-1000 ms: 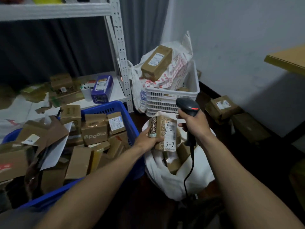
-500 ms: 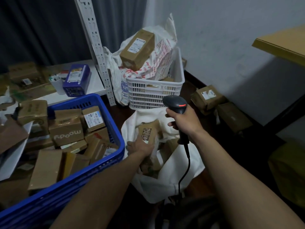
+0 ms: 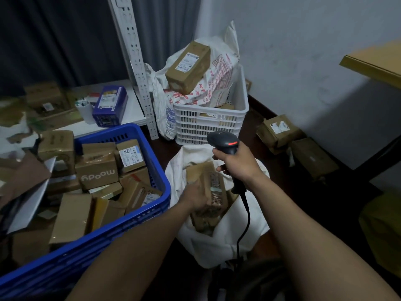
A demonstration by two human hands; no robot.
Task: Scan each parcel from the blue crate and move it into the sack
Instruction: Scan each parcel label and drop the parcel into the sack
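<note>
My left hand (image 3: 196, 195) reaches into the mouth of the white sack (image 3: 223, 237) and holds a taped brown parcel (image 3: 213, 187) there, on top of other parcels inside. My right hand (image 3: 236, 162) grips a black barcode scanner (image 3: 223, 143) with a red light, held just above the sack; its cable hangs down across the sack. The blue crate (image 3: 121, 222) stands to the left, full of several brown parcels, one printed "moody" (image 3: 97, 172).
A white slatted crate (image 3: 208, 122) with a printed bag and a brown box (image 3: 188, 67) stands behind the sack. Loose parcels (image 3: 280, 132) lie on the floor by the right wall. A white shelf post (image 3: 136, 61) and a purple box (image 3: 110, 105) are at back left.
My left hand has lowered the parcel from in front of the scanner down into the sack. The camera view has shifted right and down; the right hand keeps the scanner.
</note>
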